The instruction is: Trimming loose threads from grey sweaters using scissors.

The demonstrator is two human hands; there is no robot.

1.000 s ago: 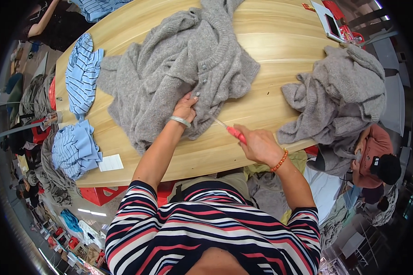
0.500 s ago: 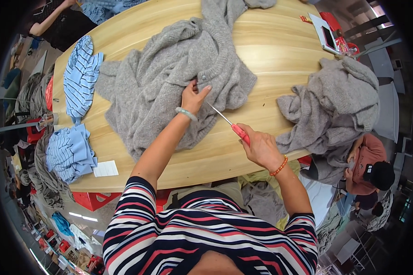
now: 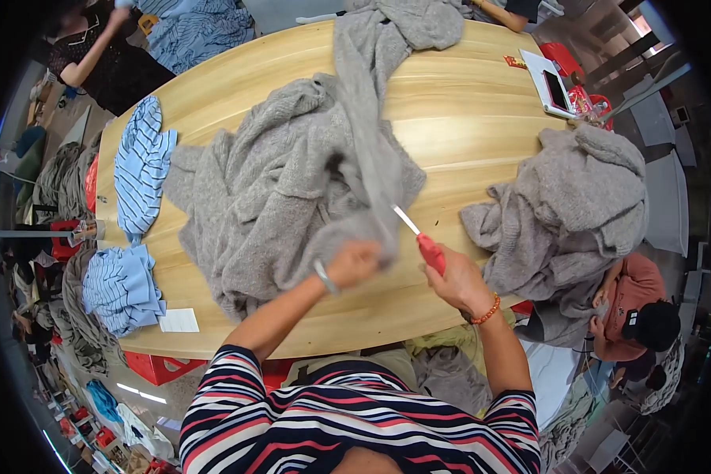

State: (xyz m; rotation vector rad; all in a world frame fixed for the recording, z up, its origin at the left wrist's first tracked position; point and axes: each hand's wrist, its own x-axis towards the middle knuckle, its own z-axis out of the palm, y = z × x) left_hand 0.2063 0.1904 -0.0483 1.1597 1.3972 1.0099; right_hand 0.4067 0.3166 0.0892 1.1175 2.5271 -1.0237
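Observation:
A heap of grey knit sweaters point(image 3: 268, 189) covers the middle of the table. My left hand point(image 3: 354, 265), blurred by motion and wearing a pale bangle, is closed on a bunched part of the knit at the heap's near side. To its right, my right hand point(image 3: 460, 283) is wrapped around the red handle of a tool with a narrow metal blade point(image 3: 405, 219). The blade points up and left, and its tip is at the edge of a hanging grey knit fold point(image 3: 371, 150). Whether the tip touches the knit, I cannot tell.
Another grey knit pile point(image 3: 569, 205) lies at the table's right end. Blue striped garments point(image 3: 122, 288) and a white paper point(image 3: 179, 320) are on the left. A phone point(image 3: 556, 90) rests on a white pad at the far right. Other people are around the table.
My left hand has come toward me and slightly right, closing and drawing the knit along. The right hand with the tool has moved a little nearer and right. My view has shifted slightly.

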